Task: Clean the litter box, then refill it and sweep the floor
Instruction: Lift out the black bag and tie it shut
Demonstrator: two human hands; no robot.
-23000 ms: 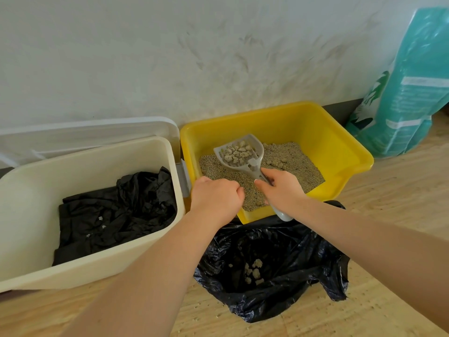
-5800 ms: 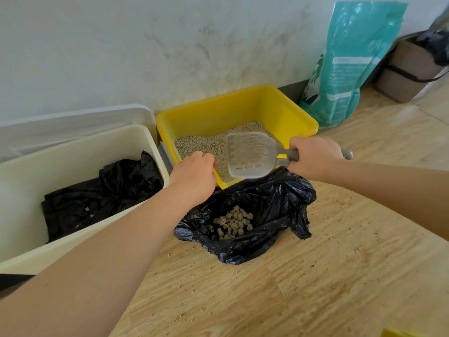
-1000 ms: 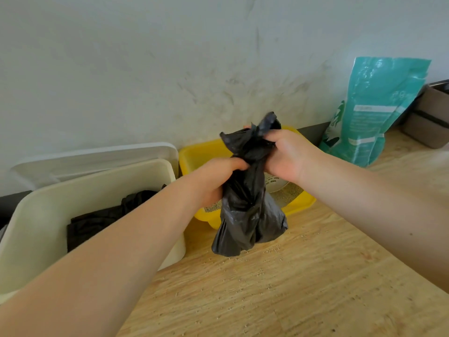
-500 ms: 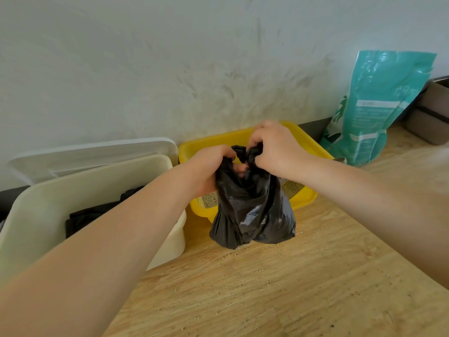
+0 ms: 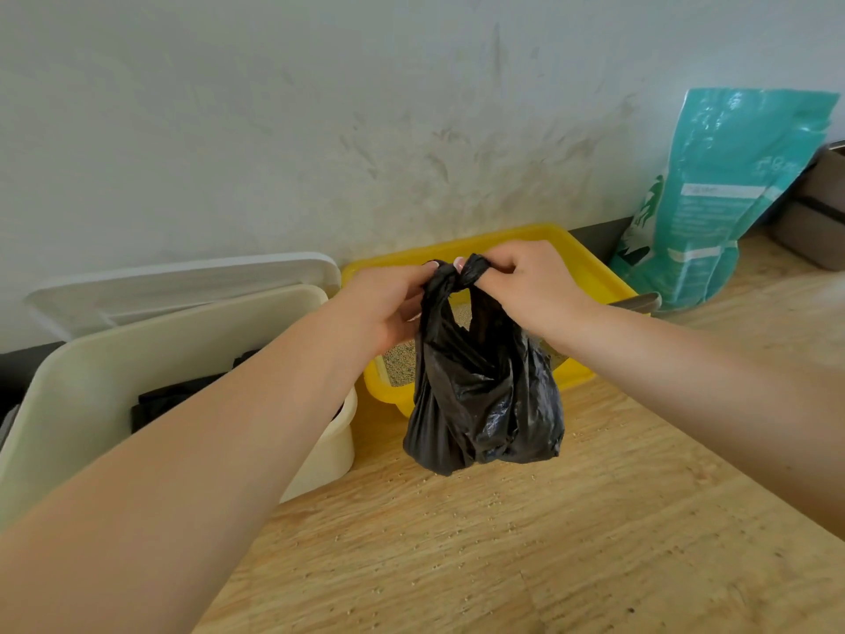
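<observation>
A black plastic bag [image 5: 484, 395] hangs in front of me, its bottom touching the wooden floor [image 5: 503, 542]. My left hand [image 5: 388, 299] and my right hand [image 5: 526, 286] both pinch the twisted top of the bag, where a knot sits between my fingers. Behind the bag stands the yellow litter box [image 5: 590, 272] against the wall, with grey litter [image 5: 400, 363] showing inside. The grey handle of the scoop [image 5: 640, 300] pokes over the box's right rim. A teal litter refill bag [image 5: 722, 194] leans on the wall at the right.
A cream bin [image 5: 82, 382] with a black liner [image 5: 173, 400] stands at the left, its white lid [image 5: 183, 286] leaning behind it. A brown box [image 5: 818, 221] sits at the far right. Small litter grains are scattered on the floor around the bag.
The bag's top was held high and twisted a second ago. My hands have since lowered and pulled apart slightly, and a knot now shows at the bag's top.
</observation>
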